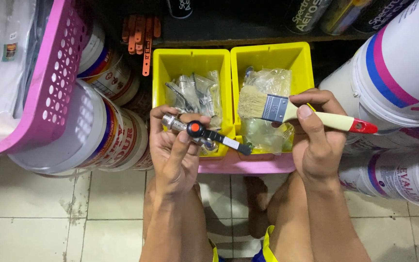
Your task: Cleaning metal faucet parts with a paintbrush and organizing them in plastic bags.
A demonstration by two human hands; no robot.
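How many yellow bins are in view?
2: the left yellow bin above the left hand, the right yellow bin beside it, behind the paintbrush.

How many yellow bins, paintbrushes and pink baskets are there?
Yellow bins: 2, a left bin and a right bin
Paintbrushes: 1, the paintbrush in the right hand
Pink baskets: 1, the pink basket
Total: 4
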